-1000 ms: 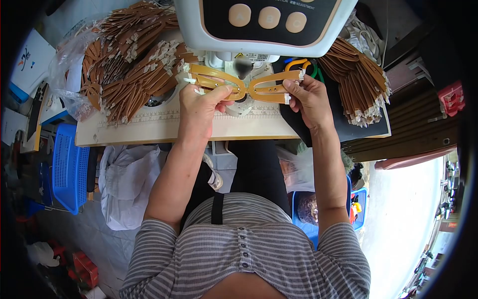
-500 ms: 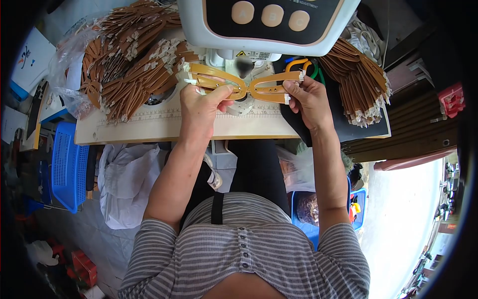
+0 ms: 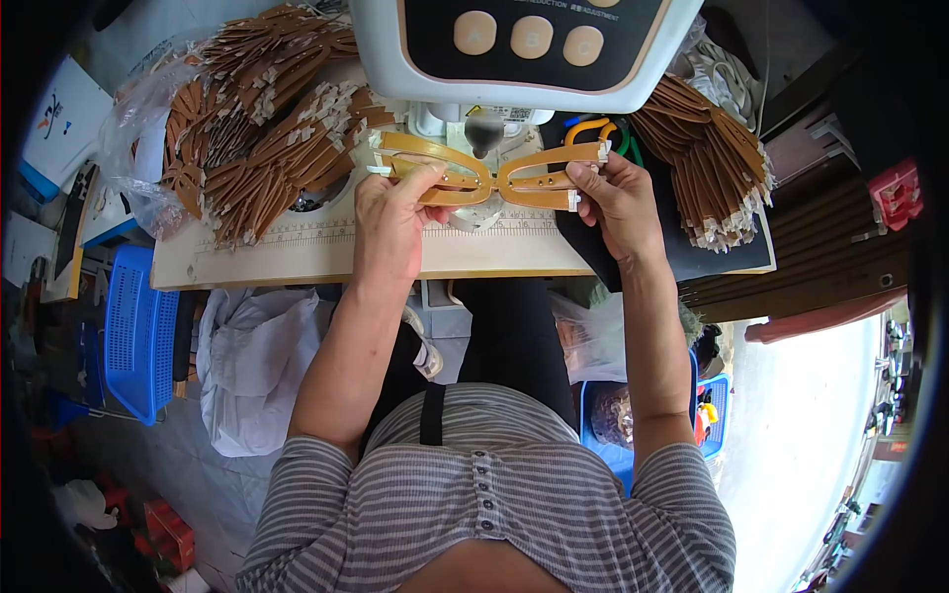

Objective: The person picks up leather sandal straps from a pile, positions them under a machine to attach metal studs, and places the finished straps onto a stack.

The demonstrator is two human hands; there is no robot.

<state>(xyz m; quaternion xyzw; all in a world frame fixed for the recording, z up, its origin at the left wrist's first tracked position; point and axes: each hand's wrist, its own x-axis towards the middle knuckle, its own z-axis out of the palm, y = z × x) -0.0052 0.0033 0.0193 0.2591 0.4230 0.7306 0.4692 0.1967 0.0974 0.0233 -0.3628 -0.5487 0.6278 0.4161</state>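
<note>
Stretched across the work table is a tan sandal upper, two looped halves of strap joined at a narrow middle, with small metal studs and white-taped ends. My left hand pinches its left half between thumb and fingers. The strap ends on the right are gripped by my right hand, thumb on top. The narrow middle lies just below the dark, blurred tip of a white machine. Whether that tip touches the upper I cannot tell. My left fingertips are partly hidden under the straps.
Bundles of brown uppers lie at the table's left, with another bundle at the right. Orange-handled scissors rest behind my right hand on black cloth. A ruler scale runs along the table. Blue baskets stand below.
My left hand has shifted slightly left and down along the upper, its thumb drawn back from the middle. The upper sits slightly farther right. My right hand keeps its grip.
</note>
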